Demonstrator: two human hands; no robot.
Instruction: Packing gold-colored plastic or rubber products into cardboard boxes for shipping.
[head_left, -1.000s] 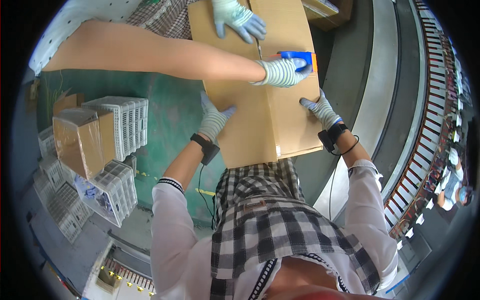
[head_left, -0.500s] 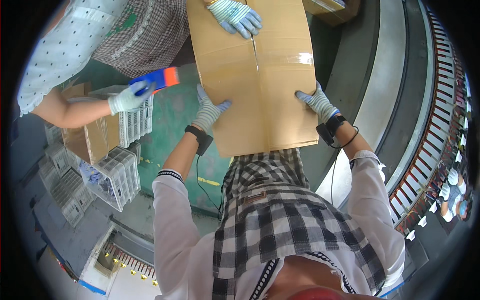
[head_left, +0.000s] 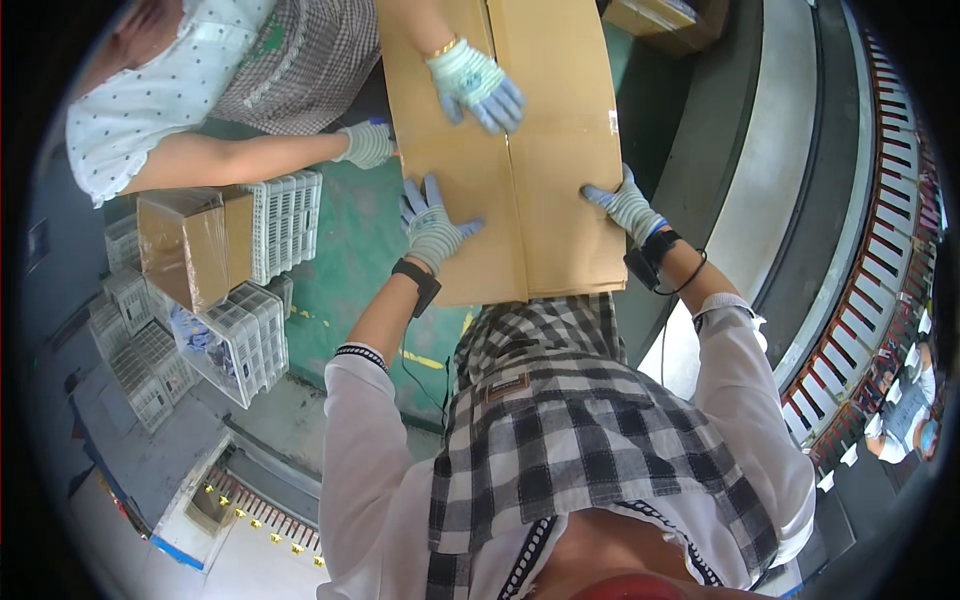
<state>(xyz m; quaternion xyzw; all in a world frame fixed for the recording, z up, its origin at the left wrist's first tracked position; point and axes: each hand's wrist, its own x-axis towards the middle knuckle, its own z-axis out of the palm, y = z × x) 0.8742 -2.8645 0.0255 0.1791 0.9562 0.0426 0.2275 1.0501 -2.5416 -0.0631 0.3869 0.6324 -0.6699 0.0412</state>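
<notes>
At the middle of the scene, toward the far side, a large tan cardboard box (head_left: 560,170) lies in front of the person wearing the camera. Its top is smooth, matte and plain brown, with two closed flaps meeting at a straight seam; a dark gap shows along the far part of that seam. A faint crease crosses the top, and a small pale mark sits on the right edge. The box's long axis runs from far to near, leaning slightly so that the near end sits a little to the right. The near end points at the wearer's black-and-white checked apron (head_left: 590,430); the far end runs out of view.

The wearer's left hand (head_left: 433,228), in a striped glove, rests on the left edge with fingers spread apart. The right hand (head_left: 625,208), gloved alike, is at the right edge, its thumb on top and apart from the other visible fingers; how firmly either presses, I cannot tell.

From the far left, a co-worker's gloved hand (head_left: 480,88) lies on the far part of the top, fingers loosely spread. The co-worker's other hand (head_left: 368,146) is near the left edge, its fingers partly hidden. White plastic crates (head_left: 285,225) stand farther left on green floor (head_left: 345,235).
</notes>
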